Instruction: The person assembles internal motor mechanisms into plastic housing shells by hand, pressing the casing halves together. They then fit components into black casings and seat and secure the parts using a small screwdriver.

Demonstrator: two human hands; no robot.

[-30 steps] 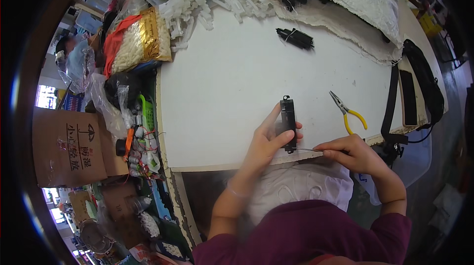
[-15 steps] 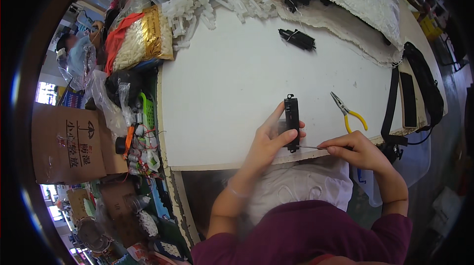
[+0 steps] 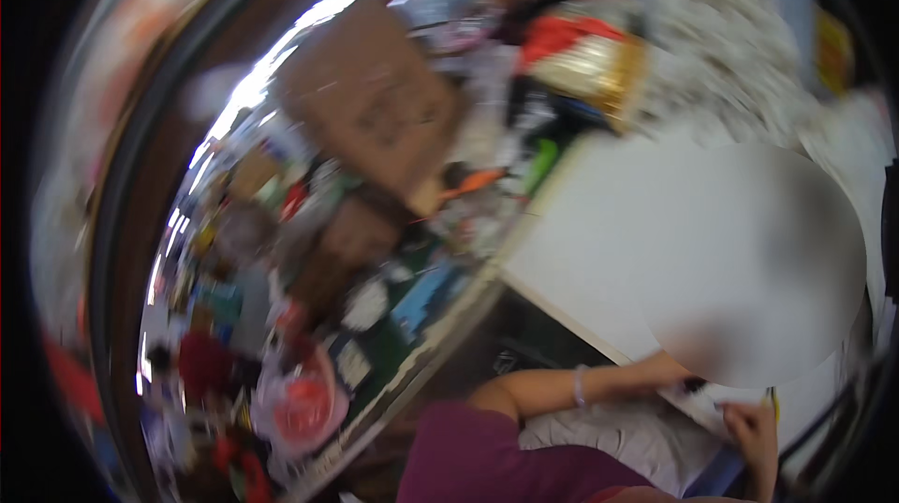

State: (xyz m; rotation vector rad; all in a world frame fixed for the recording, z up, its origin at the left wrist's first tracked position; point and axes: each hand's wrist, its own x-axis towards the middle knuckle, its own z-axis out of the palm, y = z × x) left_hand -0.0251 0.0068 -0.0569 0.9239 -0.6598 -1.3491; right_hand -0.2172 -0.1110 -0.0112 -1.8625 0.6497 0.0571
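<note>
At the table's front edge my left hand (image 3: 684, 361) is closed. Its fingers are smeared and partly lost in a blurred patch. Only a dark bit of the black plastic housing (image 3: 694, 384) it grips shows below it. To the right and nearer me, my right hand (image 3: 752, 428) has its fingers curled in a grip on the screwdriver; the thin shaft hardly shows, pointing toward the left hand. A yellow sliver of the pliers' handle (image 3: 774, 402) lies beyond the right hand.
The white table (image 3: 599, 231) carries a heap of whitish plastic parts (image 3: 726, 44) at its far end. Left of it stand a gold and red bag (image 3: 590, 63), a large cardboard box (image 3: 365, 96) and a green surface with clutter. A pink basin (image 3: 304, 405) sits at lower left.
The whole view has swung left and blurred, so the table and both hands now appear farther right. More of the room at left shows. The black housing is now mostly hidden.
</note>
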